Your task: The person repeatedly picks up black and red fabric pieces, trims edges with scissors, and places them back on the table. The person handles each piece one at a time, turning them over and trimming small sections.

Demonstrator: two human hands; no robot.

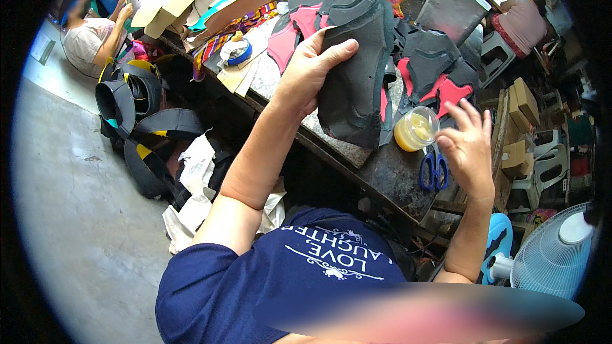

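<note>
Left hand [306, 73] grips a black shoe-upper piece [357, 70] at centre top of frame, thumb across its face, piece hanging right of the palm. Right hand [468, 146] open, fingers spread, empty, just right of the yellow glue tub [415, 129]; blue scissors [433, 171] directly below.

The shoe upper [354, 70] was black; the pieces [440, 83] beside it were black and red, the glue in the cup [415, 129] yellow, the scissors [433, 169] blue-handled.
</note>
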